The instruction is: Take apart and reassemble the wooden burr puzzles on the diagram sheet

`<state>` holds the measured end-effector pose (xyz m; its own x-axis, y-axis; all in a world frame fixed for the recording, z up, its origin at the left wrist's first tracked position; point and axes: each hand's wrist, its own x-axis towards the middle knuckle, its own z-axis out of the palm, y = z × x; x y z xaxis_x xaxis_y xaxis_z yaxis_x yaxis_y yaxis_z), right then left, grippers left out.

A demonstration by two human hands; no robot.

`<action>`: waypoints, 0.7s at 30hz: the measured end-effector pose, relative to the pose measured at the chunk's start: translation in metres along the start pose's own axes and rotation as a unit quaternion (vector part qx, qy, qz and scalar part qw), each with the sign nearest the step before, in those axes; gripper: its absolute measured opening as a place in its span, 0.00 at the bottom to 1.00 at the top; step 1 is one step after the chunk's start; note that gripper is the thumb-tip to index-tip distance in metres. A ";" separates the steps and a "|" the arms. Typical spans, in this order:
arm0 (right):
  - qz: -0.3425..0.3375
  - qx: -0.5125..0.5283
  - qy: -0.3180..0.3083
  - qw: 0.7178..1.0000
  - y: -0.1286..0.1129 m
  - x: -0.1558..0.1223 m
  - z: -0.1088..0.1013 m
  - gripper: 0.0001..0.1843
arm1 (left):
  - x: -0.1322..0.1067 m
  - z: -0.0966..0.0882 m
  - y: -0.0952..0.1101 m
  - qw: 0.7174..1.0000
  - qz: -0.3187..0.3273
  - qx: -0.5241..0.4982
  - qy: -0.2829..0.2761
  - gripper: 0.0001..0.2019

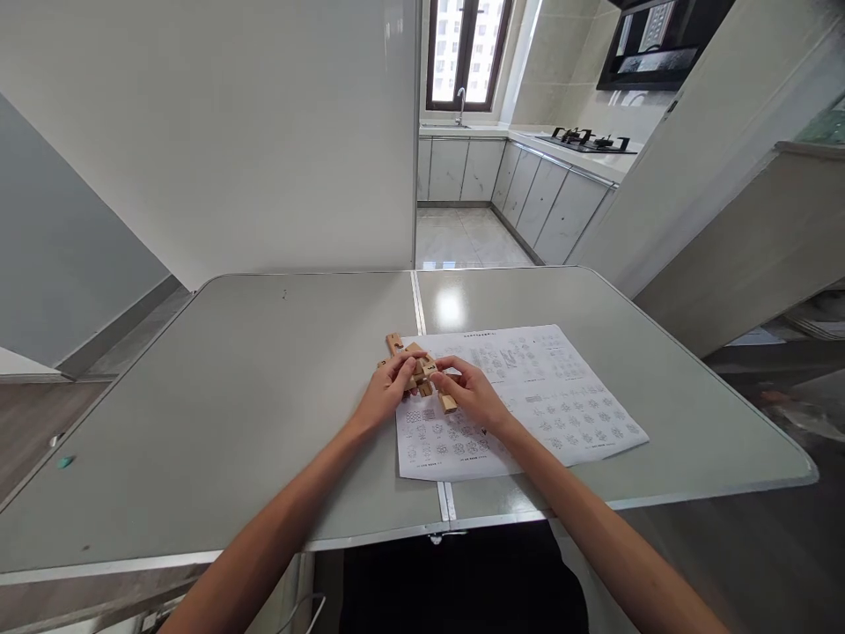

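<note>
A wooden interlocking puzzle (421, 365) of several light-brown bars rests on the grey folding table (251, 414), at the left edge of a printed sheet. My left hand (386, 392) grips the puzzle from the left, fingers curled over its bars. My right hand (472, 392) pinches it from the right, thumb and fingers closed on one bar. One bar end sticks out toward the far left, another toward me below my fingers.
A white instruction sheet (547, 396) covered in small diagrams lies under and right of my hands. A small teal bit (64, 461) sits near the table's left edge. Beyond the table stand a white wall and a kitchen with counters (528, 176).
</note>
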<state>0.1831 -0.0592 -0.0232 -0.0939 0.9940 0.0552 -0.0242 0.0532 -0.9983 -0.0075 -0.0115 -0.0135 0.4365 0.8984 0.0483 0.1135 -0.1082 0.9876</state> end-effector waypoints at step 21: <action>0.023 0.031 0.023 0.999 0.002 -0.001 -0.004 0.21 | -0.005 0.000 -0.003 0.989 0.113 0.089 -0.028 0.29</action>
<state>0.1870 -0.0592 -0.0249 -0.0506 0.9987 0.0068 -0.0829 0.0026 -0.9966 -0.0100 -0.0154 -0.0169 0.5164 0.8185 0.2516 0.1609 -0.3813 0.9103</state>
